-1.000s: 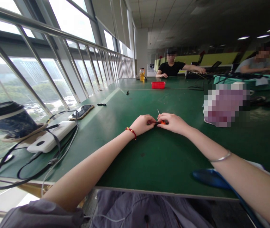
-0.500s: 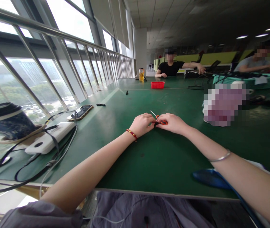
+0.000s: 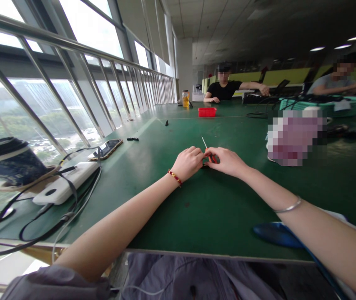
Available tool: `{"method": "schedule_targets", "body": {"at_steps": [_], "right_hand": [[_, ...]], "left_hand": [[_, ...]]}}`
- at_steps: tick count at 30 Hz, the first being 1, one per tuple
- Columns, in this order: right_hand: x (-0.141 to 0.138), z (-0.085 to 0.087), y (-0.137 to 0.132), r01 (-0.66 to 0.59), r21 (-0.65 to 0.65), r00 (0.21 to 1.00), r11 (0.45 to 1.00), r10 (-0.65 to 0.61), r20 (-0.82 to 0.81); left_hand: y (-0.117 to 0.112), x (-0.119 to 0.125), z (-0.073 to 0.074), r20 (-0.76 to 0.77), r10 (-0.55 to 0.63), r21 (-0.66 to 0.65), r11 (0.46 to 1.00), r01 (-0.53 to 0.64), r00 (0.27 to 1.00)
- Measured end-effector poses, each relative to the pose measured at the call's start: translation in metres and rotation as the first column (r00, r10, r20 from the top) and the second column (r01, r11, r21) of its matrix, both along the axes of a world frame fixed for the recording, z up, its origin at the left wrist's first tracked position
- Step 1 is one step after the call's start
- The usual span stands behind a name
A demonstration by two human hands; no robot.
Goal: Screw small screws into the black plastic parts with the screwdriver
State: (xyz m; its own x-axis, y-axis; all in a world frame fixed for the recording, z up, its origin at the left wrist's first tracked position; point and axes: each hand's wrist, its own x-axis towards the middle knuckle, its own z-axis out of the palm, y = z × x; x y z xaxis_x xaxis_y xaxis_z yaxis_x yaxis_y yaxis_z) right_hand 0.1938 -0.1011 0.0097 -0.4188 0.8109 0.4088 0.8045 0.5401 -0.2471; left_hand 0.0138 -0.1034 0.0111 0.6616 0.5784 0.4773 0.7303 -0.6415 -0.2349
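Note:
In the head view my two hands meet over the middle of the green table (image 3: 165, 200). My right hand (image 3: 227, 160) is closed around the orange-and-black handle of a screwdriver (image 3: 212, 158), whose thin metal shaft points up and away from me. Against it, my left hand (image 3: 189, 161) has its fingers curled together at the fingertips of the right. Whatever those left fingers pinch is mostly covered; in the earlier frame a small dark piece showed between the hands. Two small black pieces lie farther off, one flat strip (image 3: 132, 139) and one smaller bit (image 3: 166, 123).
A power bank-like white block (image 3: 67, 183) with cables, a phone (image 3: 106, 149) and a dark cup (image 3: 12, 162) stand at the left, beside the railing. Farther back are a red tray (image 3: 207, 112), a jar (image 3: 185, 99) and a teal basket (image 3: 328, 107). Two people sit beyond.
The screwdriver has turned in my right hand: its shaft, which slanted left, now points more steeply away. The dark piece between my hands is less visible. My left hand has hardly moved.

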Motion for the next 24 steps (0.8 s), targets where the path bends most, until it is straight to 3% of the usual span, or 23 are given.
{"method": "schedule_targets", "body": {"at_steps": [9, 16, 24], "right_hand": [[0.0010, 0.0017, -0.0004, -0.016, 0.058, 0.998, 0.998, 0.019, -0.062], [0.0013, 0.0023, -0.0010, -0.022, 0.061, 0.996, 0.998, 0.027, -0.082], [0.0014, 0.0000, 0.0013, -0.008, 0.077, 0.991, 0.997, 0.018, -0.134]], "left_hand": [[-0.0005, 0.0015, 0.0002, -0.002, 0.046, 0.037, 0.998, -0.045, 0.999], [-0.0028, 0.0026, -0.0023, 0.078, 0.062, -0.038, 0.998, -0.059, 0.995], [-0.0018, 0.0020, -0.0046, 0.082, 0.047, 0.045, 0.998, -0.051, 0.996]]}}
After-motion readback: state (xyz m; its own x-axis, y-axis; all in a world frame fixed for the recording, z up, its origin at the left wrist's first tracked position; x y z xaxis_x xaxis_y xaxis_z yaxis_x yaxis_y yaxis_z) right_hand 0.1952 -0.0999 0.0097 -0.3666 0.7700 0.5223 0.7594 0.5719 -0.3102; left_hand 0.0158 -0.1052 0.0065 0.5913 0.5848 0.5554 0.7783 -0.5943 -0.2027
